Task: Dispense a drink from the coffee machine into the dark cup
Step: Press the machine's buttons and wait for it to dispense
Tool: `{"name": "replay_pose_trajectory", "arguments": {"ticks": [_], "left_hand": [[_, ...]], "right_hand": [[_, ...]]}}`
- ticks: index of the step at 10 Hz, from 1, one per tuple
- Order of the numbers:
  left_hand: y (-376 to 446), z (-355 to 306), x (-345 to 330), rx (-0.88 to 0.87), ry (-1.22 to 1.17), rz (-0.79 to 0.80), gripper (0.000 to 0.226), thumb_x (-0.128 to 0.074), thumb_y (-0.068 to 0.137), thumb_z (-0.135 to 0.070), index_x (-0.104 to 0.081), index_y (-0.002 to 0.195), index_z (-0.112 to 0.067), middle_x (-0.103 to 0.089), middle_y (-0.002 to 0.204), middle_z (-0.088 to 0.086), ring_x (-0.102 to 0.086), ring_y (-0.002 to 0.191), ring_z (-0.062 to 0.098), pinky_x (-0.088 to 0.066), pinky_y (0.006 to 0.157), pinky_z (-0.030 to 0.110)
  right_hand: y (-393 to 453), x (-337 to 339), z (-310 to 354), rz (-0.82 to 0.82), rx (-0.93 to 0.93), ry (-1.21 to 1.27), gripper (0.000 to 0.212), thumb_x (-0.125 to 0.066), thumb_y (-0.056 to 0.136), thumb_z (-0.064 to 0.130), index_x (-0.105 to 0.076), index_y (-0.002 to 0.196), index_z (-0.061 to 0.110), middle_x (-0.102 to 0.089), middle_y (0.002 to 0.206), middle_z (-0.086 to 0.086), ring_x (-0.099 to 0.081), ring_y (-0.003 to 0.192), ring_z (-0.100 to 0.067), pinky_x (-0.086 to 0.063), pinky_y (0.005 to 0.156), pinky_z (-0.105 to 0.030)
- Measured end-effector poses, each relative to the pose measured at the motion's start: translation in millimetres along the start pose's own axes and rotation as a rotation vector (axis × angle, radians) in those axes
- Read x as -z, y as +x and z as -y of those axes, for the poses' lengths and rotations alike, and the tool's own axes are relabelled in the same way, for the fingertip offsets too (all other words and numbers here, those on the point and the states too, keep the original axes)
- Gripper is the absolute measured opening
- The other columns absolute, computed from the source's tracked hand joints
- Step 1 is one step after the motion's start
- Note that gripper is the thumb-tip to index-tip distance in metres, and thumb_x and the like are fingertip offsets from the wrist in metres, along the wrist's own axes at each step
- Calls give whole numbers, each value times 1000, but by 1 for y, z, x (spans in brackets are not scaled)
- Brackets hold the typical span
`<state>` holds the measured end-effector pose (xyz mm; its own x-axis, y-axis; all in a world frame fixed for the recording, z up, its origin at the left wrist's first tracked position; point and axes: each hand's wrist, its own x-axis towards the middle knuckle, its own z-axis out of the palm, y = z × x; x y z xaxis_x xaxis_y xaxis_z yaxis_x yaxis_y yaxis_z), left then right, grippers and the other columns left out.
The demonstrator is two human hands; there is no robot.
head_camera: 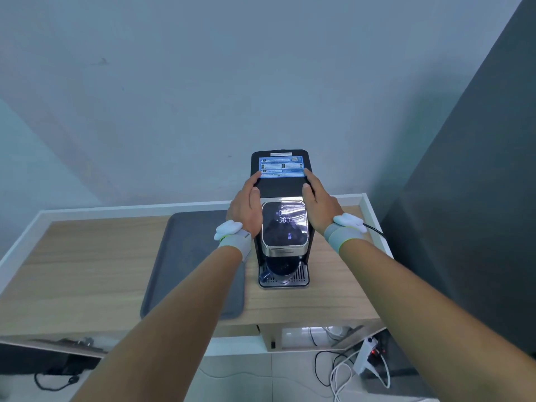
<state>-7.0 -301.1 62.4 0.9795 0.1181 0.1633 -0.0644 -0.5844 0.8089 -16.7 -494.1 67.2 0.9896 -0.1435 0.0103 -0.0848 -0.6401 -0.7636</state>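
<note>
Cup: the dark cup (pixel 278 269) is seen standing on the slotted drip tray (pixel 301 275) at the foot of the coffee machine (pixel 282 192), directly under the overhanging front head. Only its front half is shown; a handle-like part is seen at about 8 o'clock on it. Contents cannot be told.

Machine: black body, with a glossy touch panel (pixel 284 224) framed in silver facing up. Lit digits are seen on the panel; "300" can be read, the upper line cannot. A small blue icon is lit near the panel's lower middle. A blue label (pixel 281 166) with small print, not legible, is stuck on the top at 12 o'clock from the panel.

Hands: the left hand (pixel 246 204) is laid flat against the machine's left edge, at 9 o'clock from the panel, fingers extended and held together, thumb resting on the top surface. The right hand (pixel 316 198) is placed likewise on the right edge, at 3 o'clock. The machine is pressed between the two palms; nothing is pinched and neither hand is closed around anything. A grey wristband with a white device is worn on each wrist.

Surroundings: the machine is set on a wooden tabletop (pixel 87 274) with a raised white rim. A grey mat (pixel 191 256) is laid at 9 o'clock from the machine, just beside it and partly covered by the left forearm. A black cable (pixel 374 229) is seen at 3 o'clock, behind the right wrist. On the floor at 5 o'clock, a white power strip (pixel 367 353) and tangled cords are noted.
</note>
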Motion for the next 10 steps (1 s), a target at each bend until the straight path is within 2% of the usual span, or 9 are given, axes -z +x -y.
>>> {"name": "replay_pose_trajectory", "arguments": {"ticks": [1,2,4,5,7,8,9,10], "left_hand": [[-1,-1,0,1,-1,2,53,-15,96,-49,-43,141,-57,-63,83,-5,-60,78,18,-46,67,34],[-1,-1,0,7,-3,4,51,-15,96,-50,-41,140,-60,-69,99,-7,-63,86,18,-50,73,35],[1,0,-1,14,5,-11,50,-15,96,-51,-39,137,-63,-67,93,-9,-61,81,10,-47,68,33],[0,0,-1,16,3,-5,50,-15,96,-51,-40,137,-62,-67,92,-8,-61,83,13,-47,69,32],[1,1,0,17,2,8,49,-14,96,-52,-38,137,-64,-68,99,-8,-62,86,12,-49,73,34],[1,0,-1,12,-6,-1,49,-15,96,-52,-39,137,-63,-67,94,-9,-61,83,9,-47,70,32],[1,0,-2,-1,-11,-6,52,-15,95,-51,-42,138,-59,-62,88,-10,-58,81,17,-43,68,32],[0,0,-1,5,-8,-1,53,-15,95,-51,-42,139,-59,-59,82,-10,-58,79,17,-43,68,32]], "right_hand": [[-1,1,-1,-2,-4,3,46,-18,95,69,-22,140,75,-64,84,12,-60,73,-15,-40,62,-28],[0,0,0,-11,-3,3,48,-16,93,70,-23,140,75,-65,85,9,-60,73,-16,-41,62,-32],[0,0,-1,-16,2,-2,46,-16,92,71,-23,137,76,-65,82,8,-61,71,-18,-41,61,-30],[-1,1,-1,-20,2,2,43,-16,93,70,-22,135,78,-66,83,6,-61,72,-18,-41,61,-29],[3,-4,-4,-43,18,-10,41,-15,92,71,-20,131,82,-66,79,4,-62,70,-20,-42,61,-33],[4,-4,-7,-59,19,-13,35,-15,92,72,-15,120,93,-66,78,4,-62,68,-20,-42,61,-35],[3,-4,-7,-64,21,-23,35,-14,92,73,-14,120,93,-66,80,7,-62,68,-19,-42,61,-34],[2,-3,-5,-56,25,-25,41,-15,92,72,-21,131,82,-65,80,8,-61,69,-18,-40,59,-31]]}}
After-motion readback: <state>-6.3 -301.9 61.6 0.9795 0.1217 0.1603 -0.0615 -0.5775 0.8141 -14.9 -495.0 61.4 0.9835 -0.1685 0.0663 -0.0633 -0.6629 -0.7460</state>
